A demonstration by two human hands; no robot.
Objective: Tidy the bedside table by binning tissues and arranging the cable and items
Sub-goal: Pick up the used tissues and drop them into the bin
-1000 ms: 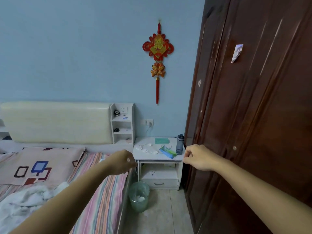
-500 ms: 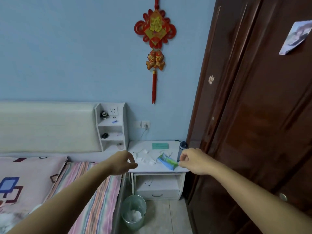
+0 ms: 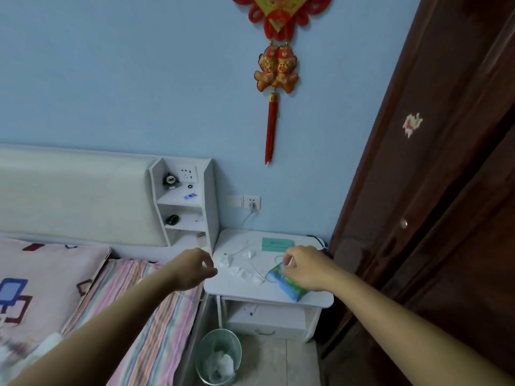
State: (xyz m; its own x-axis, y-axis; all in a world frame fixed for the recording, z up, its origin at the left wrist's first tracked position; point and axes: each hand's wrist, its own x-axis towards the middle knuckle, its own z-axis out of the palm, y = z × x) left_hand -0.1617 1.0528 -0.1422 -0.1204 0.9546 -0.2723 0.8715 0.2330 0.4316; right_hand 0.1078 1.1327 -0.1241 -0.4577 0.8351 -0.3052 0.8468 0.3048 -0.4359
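Both hands have been brought forward to the bedside table [image 3: 320, 298], which a second ago lay well ahead; the tidying is judged about to begin. Left hand [image 3: 192, 270]: loosely curled, empty, at the left edge near the crumpled tissues [image 3: 242, 273], which lie unbinned beside the white cable [image 3: 255, 267]. Right hand [image 3: 305, 267]: fingers pinched over the blue-green packet [image 3: 289, 286], contact uncertain; bin [image 3: 218, 358] stands below, already holding tissue.

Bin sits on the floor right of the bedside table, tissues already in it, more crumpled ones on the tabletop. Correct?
Not quite. In the head view the bin stands on the floor at the bedside table's left front, by the bed. It does hold tissues, and crumpled tissues lie on the tabletop.
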